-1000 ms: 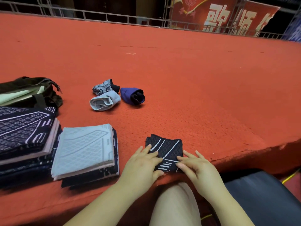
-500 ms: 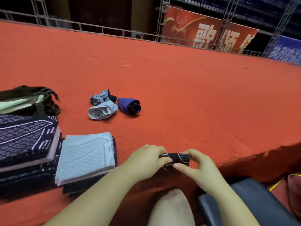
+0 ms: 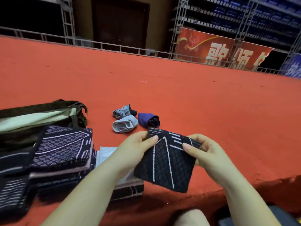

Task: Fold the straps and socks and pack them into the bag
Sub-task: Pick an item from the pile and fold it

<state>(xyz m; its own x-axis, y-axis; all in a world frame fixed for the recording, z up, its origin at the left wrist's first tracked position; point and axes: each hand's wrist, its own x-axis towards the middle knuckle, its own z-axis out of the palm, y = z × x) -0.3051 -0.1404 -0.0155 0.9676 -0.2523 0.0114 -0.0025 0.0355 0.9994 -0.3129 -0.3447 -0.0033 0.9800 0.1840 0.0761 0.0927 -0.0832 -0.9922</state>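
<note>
A folded black strap (image 3: 166, 162) with white lines hangs in the air above the red surface's near edge. My left hand (image 3: 136, 147) pinches its upper left corner and my right hand (image 3: 203, 152) pinches its upper right edge. To the left lie stacks of folded straps: a dark patterned stack (image 3: 60, 149) and a light blue one (image 3: 105, 154) partly hidden by my left arm. The dark green bag (image 3: 40, 111) lies open at the far left. Three rolled socks sit beyond my hands: patterned grey (image 3: 123, 110), light blue (image 3: 124, 124) and purple (image 3: 147, 119).
The red carpeted platform (image 3: 211, 103) stretches far ahead and to the right, with a metal railing (image 3: 114, 48) and a red banner (image 3: 219, 51) at the back. Its front edge runs just below my hands. A dark seat (image 3: 285, 217) shows at bottom right.
The black strap lay flat under both hands, was then gathered up at the edge, and now hangs lifted between my pinching hands. The camera has tilted upward.
</note>
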